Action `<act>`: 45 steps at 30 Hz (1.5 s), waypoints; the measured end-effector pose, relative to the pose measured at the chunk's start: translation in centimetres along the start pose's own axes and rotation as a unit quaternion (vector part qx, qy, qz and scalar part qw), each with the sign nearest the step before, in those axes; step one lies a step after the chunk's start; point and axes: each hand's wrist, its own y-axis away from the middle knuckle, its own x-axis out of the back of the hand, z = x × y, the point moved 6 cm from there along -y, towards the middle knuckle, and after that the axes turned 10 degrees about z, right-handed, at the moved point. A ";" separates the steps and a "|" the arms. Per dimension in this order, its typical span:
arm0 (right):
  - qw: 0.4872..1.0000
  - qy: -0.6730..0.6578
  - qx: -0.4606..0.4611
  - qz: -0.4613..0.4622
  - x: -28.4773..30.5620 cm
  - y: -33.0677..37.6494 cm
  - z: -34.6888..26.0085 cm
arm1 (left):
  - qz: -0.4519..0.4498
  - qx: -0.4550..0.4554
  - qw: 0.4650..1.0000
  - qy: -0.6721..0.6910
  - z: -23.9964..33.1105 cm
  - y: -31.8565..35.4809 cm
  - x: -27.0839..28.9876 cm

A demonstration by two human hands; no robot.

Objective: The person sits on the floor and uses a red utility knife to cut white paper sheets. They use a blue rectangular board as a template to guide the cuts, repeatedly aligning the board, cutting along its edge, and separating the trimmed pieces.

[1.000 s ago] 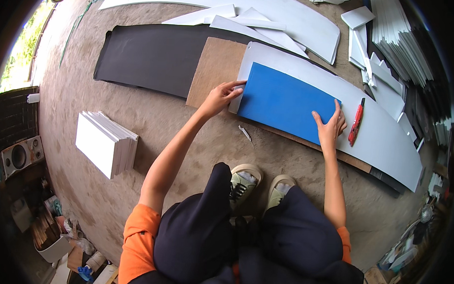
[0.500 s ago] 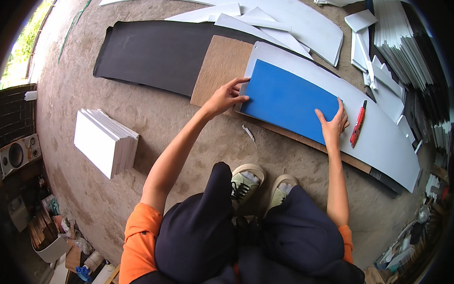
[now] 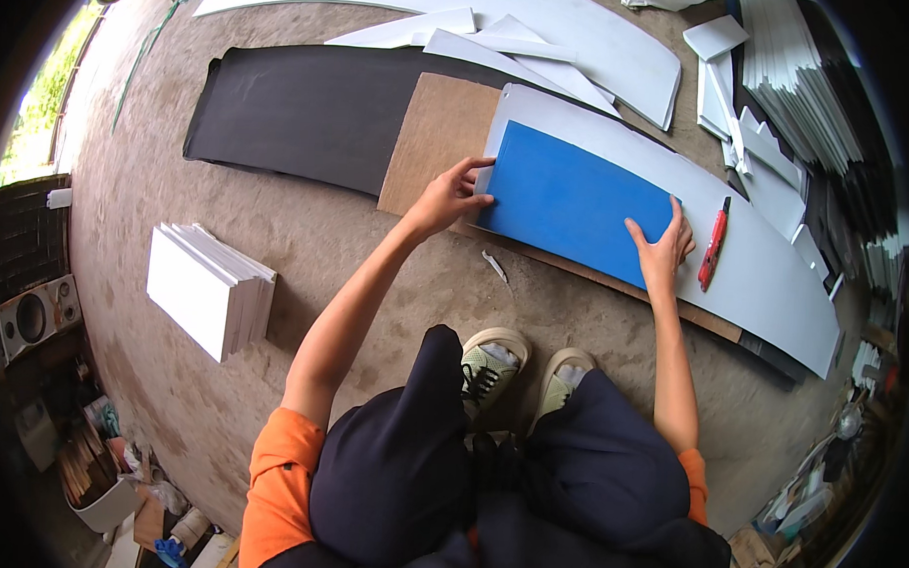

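A rectangular blue sheet (image 3: pixel 578 198) lies flat on a larger white sheet (image 3: pixel 765 285), lined up near its left end. My left hand (image 3: pixel 447 199) grips the left edges, its thumb by the blue sheet's lower left corner and its fingers bent at the white sheet's border. At the blue sheet's right end, my right hand (image 3: pixel 664 246) holds the edge between thumb and fingers; some of its fingertips are hidden. A red utility knife (image 3: pixel 714 245) rests on the white sheet, just right of that hand. Beneath the sheets is a brown wooden board (image 3: pixel 440 133).
Under the wood spreads a long black sheet (image 3: pixel 290 113). A stack of white panels (image 3: pixel 209 287) stands on the concrete floor at left. White offcuts (image 3: pixel 523 51) lie beyond, and piled white sheets (image 3: pixel 797 86) fill the far right. A speaker (image 3: pixel 35 314) sits at the left edge.
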 end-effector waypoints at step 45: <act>0.910 -0.381 -0.152 -0.058 0.9 -2.9 6.6 | 0.056 0.038 0.995 -0.079 2.4 1.1 -2.3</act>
